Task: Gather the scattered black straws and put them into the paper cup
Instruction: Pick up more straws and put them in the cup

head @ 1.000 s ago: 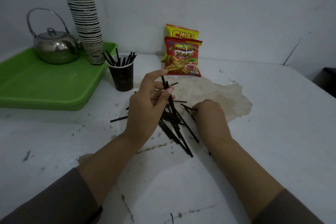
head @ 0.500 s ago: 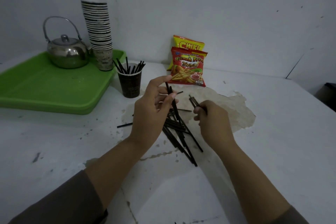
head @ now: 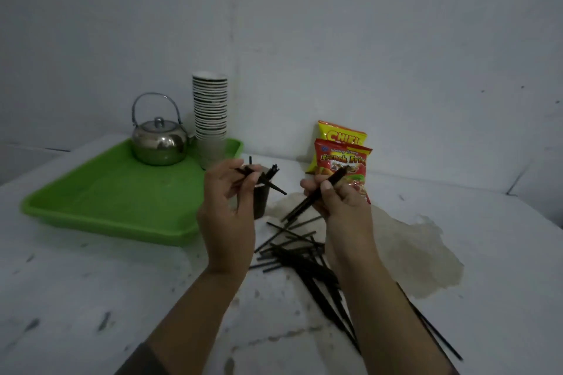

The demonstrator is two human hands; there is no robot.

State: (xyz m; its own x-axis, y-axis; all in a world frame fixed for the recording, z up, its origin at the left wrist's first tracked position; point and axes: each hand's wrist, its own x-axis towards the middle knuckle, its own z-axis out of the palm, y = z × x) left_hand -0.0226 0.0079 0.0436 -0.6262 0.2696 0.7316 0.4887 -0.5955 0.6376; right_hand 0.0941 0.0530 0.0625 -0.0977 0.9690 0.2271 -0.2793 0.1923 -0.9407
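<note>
Both hands pinch straws, so the left hand should tip its bundle upright over the paper cup at twelve o'clock, then the right hand

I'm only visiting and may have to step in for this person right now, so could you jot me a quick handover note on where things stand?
Left hand: raised by the paper cup, its grip pinching a few black straws.
Right hand: raised too, gripping its own straw bundle, tilted.
The cup stands on the table just off the green tray and partly hidden by the left hand; straw ends stick out of its top.
Done: some straws are already in the cup.
Left: drop in both held bunches, then gather the pile of loose straws scattered on the table between the forearms, plus the strays at the right forearm.
</note>
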